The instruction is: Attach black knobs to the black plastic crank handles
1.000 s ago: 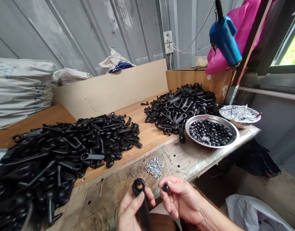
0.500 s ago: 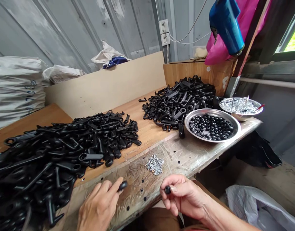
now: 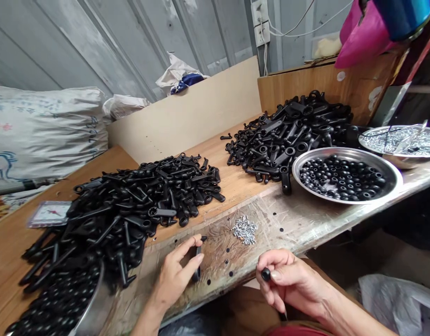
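My left hand (image 3: 178, 270) is closed on a black crank handle (image 3: 197, 271) near the bench's front edge. The handle's small peg sticks out past my fingertips, and its wider end hangs below my thumb. Thumb and fingers of my right hand (image 3: 290, 282) pinch a small black knob (image 3: 265, 274), its hole facing the camera. Just beyond, between the two hands, lies a little heap of silver screws (image 3: 245, 230). A big pile of black crank handles (image 3: 141, 200) spreads out to the left of my left hand.
A second pile of crank handles (image 3: 271, 140) lies at the back right. Beside it stand a steel bowl of black knobs (image 3: 398, 186) and a bowl of silver screws (image 3: 393, 161). More knobs (image 3: 60, 298) sit at the lower left. A blue power tool (image 3: 404, 18) hangs upper right.
The camera view has shifted left, bringing the lower-left knobs into sight. My left hand has turned, and the crank handle in it shows more. My right hand still pinches the knob.
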`<state>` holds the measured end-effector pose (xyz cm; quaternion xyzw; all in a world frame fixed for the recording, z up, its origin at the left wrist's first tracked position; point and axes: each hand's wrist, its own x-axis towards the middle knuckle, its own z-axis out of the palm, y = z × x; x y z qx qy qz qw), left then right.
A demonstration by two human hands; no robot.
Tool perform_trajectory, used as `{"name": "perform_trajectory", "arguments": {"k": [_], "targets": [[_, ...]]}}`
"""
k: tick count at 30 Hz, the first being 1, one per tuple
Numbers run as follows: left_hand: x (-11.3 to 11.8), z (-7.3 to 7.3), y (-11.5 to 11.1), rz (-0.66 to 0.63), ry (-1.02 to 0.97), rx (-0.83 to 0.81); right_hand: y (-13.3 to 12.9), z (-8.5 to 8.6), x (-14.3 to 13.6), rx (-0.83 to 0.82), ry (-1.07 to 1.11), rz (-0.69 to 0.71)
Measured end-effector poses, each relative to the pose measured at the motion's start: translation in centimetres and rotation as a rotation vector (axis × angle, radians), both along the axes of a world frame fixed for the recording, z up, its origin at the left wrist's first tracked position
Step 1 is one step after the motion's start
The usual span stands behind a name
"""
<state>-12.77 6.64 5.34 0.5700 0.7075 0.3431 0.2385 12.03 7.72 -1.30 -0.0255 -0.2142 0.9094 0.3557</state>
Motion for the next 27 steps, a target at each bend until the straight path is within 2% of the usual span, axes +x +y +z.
{"name": "perform_trajectory", "arguments": {"k": [3, 6, 9, 12, 15, 18, 22, 25, 27], "targets": [[1.1, -0.8, 0.7, 0.119, 0.153, 0.052, 0.0, -0.2, 0.1, 0.002, 0.007, -0.007], [1.0, -1.0, 1.4, 0.214, 0.320, -0.005, 0.1, -0.5, 0.4, -0.027, 0.019, -0.018], [0.2, -0.8, 1.7, 0.198, 0.301, -0.065, 0.1, -0.5, 0.7, -0.050, 0.040, -0.030], [0.2, -1.3, 1.1, 0.165, 0.220, -0.003, -0.1, -0.3, 0.7, -0.066, 0.068, -0.041], [1.8, -2.1, -0.5, 0.120, -0.018, 0.087, -0.4, -0.3, 0.4, -0.064, 0.092, -0.018], [4.6, -2.6, -2.2, 0.099, -0.479, 0.078, -0.6, -0.5, 0.0, -0.049, 0.084, -0.010], [7.7, -1.8, -3.7, 0.081, -0.992, 0.015, -0.8, -0.7, -0.4, -0.060, 0.056, -0.041], [8.7, -1.0, -4.6, 0.058, -1.204, 0.020, -0.9, -0.6, -0.7, -0.058, 0.041, -0.055], [8.8, -1.0, -5.1, 0.057, -1.279, 0.003, -1.0, -0.4, -0.9, -0.056, 0.031, -0.052]]}}
